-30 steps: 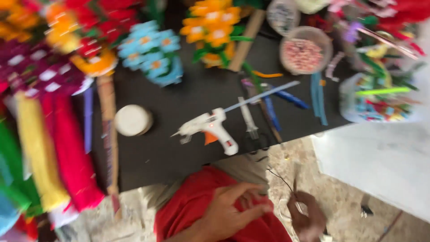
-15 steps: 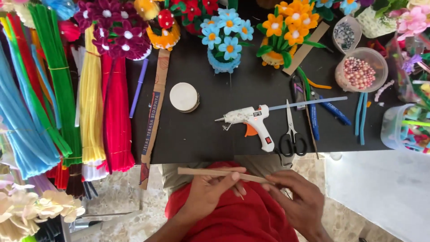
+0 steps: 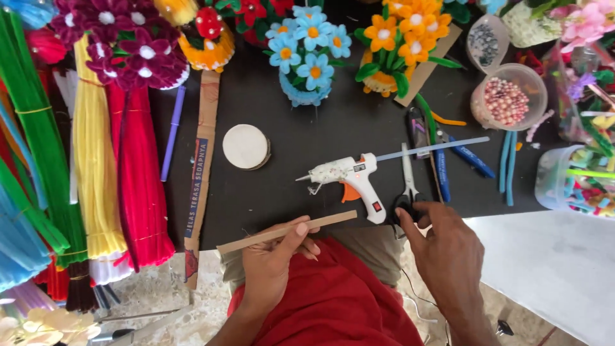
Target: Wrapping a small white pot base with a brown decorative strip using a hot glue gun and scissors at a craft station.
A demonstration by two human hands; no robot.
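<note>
My left hand [image 3: 272,259] grips a thin tan cardboard strip [image 3: 333,220] held almost level over my red-clothed lap, just in front of the black table [image 3: 275,192]. My right hand [image 3: 442,247] reaches up to the table's front edge, its fingertips touching the black handles of the scissors [image 3: 407,186]. A white glue gun [image 3: 349,176] with an orange trigger lies on the table just left of the scissors, nozzle pointing left, a clear glue stick poking out of its back.
Bundles of green, yellow and red pipe cleaners [image 3: 96,166] lie at left. A round wooden disc [image 3: 245,147], a long cardboard strip [image 3: 200,173], flower arrangements [image 3: 307,54], a cup of beads [image 3: 507,97] and pens [image 3: 471,157] crowd the table. White surface [image 3: 557,263] at right.
The view has steadied and shifted. My right hand left the cardboard strip and rose to the scissors' handles. My left hand still holds the strip.
</note>
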